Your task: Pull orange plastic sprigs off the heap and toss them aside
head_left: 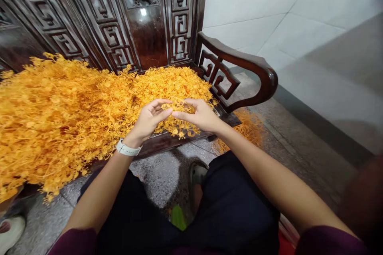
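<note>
Between my two hands is a small bunch of yellow-orange plastic flower sprigs (180, 129), with little blossoms hanging below my fingers. My left hand (149, 117), with a pale watch strap on its wrist, pinches the bunch from the left. From the right, my right hand (203, 114) grips it, thumb towards the left thumb. Both thumb tips nearly meet in front of the bunch, and some fingertips are hidden behind it. Just beyond my hands lies a large heap of the same yellow sprigs (66, 111), spread along a dark carved wooden bench (149, 44).
The bench's curved armrest (254, 71) rises to the right of my hands. An orange stringy pile (248, 129) lies on the floor beside the bench. A green object (178, 218) is on the floor between my legs. At lower left a pale shoe (12, 231) shows.
</note>
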Available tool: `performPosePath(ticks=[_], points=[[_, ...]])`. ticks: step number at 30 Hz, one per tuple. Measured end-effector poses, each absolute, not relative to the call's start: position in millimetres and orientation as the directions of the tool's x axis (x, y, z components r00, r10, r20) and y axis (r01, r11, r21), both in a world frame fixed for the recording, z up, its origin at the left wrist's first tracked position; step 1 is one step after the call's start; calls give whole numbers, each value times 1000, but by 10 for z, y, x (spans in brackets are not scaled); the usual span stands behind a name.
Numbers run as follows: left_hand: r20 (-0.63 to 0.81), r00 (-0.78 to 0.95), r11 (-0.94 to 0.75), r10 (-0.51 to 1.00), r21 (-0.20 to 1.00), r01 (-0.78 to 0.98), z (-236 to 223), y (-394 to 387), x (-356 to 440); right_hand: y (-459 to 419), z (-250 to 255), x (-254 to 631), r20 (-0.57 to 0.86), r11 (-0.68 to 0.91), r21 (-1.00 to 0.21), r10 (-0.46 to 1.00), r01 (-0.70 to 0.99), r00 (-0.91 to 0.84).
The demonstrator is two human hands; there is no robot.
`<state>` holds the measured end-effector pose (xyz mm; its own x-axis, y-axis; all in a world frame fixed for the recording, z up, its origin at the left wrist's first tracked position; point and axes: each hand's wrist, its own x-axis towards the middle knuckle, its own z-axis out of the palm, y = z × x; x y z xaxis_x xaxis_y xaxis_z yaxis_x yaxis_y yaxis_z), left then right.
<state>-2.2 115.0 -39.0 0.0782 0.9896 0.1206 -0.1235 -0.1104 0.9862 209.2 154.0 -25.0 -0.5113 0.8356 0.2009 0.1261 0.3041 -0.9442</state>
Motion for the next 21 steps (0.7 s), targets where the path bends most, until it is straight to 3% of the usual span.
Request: performPosePath(ticks=[3, 7, 12, 21], points=[[96, 83, -75, 992, 970, -230, -355, 1097, 6, 1538, -310, 2088, 186, 315, -942, 778, 116, -600], [36, 103, -1, 994, 945, -326, -363, 1081, -22, 1557, -361, 2081, 128, 204, -977, 782, 56, -610], [-33, -83, -10, 996, 884, -467, -408, 1164, -82, 1499, -304, 2083, 41, 72, -997, 780, 24, -624], [-28, -312, -132, 950, 868, -479, -453, 1256, -159, 1346, -189, 1995, 68, 124, -992, 730, 34, -681]])
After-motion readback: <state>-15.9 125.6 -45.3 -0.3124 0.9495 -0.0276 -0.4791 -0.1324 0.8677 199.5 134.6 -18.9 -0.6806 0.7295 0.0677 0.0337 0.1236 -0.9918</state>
